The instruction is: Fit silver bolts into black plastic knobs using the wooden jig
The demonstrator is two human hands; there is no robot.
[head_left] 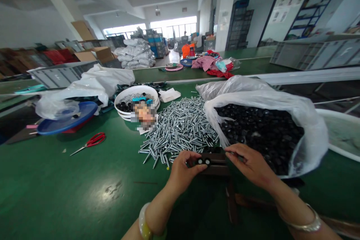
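Note:
Near the bottom centre, my left hand (184,170) has its thumb and fingers closed around small black round parts (204,161) with pale centres. These parts lie at the left end of a dark brown block (218,165). My right hand (251,165) is at the block's right end, thumb and index finger pinched together; what is between them is too small to name. Just beyond the block lies a heap of silver screws (182,122). A clear plastic bag (312,120) full of black parts (258,127) stands beyond my right hand.
Red-handled scissors (95,139) lie on the green table (112,202). Behind them are a blue tray (67,120) and a white bowl (153,92) holding mixed parts. Dark brown strips (232,202) lie below my right hand. Grey crates (317,55) stand farther back.

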